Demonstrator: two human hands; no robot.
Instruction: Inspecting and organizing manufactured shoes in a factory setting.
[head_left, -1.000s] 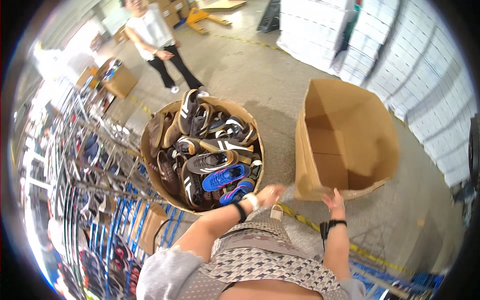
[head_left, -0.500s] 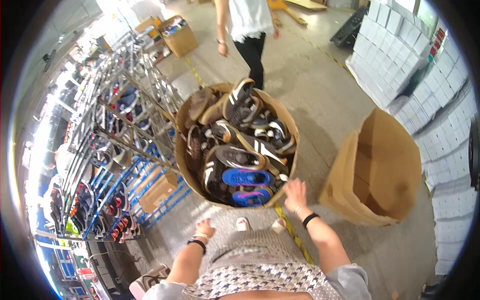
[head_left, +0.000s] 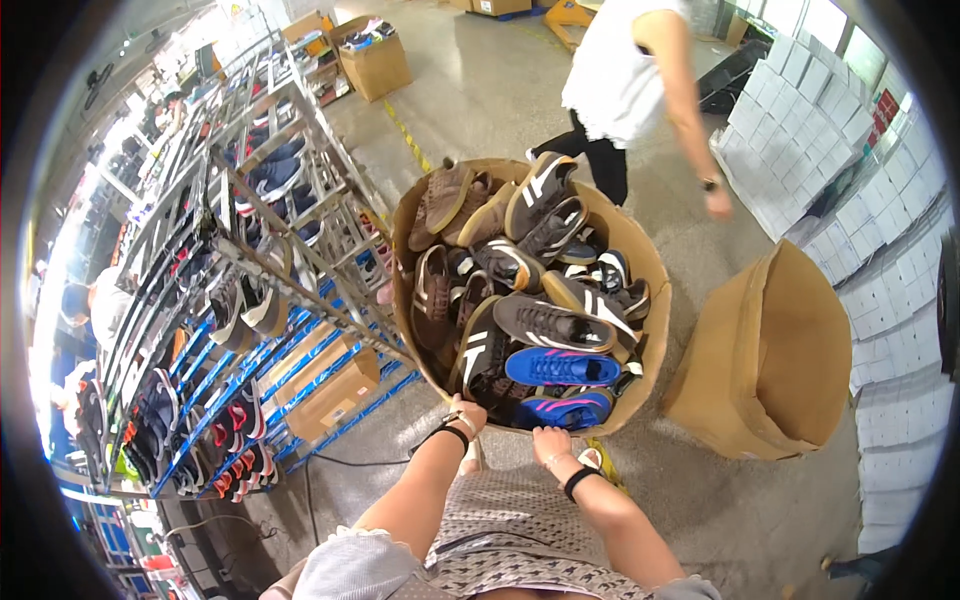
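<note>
A large cardboard box (head_left: 643,262) full of sneakers stands right in front of me. My left hand (head_left: 468,412) is closed over its near rim, toward the left. Farther right on the same rim, my right hand (head_left: 550,444) has its fingers curled over the edge. Just inside from my hands lie a blue sneaker with pink stripes (head_left: 562,367) and another blue sneaker (head_left: 570,409). Behind them are dark sneakers with white stripes (head_left: 556,324) and brown sneakers (head_left: 438,203), piled up to the far rim. Lower shoes in the heap are hidden.
An open cardboard box (head_left: 715,365) stands to the right. Metal racks (head_left: 290,190) holding shoes line the left, close to the full box. Stacked white boxes (head_left: 790,110) run along the right. Past the full box, a person in a white top (head_left: 625,75) walks.
Both my hands, apart and off the box or at its side before, now hold its near rim. The box appears farther right in view. The person beyond has moved right.
</note>
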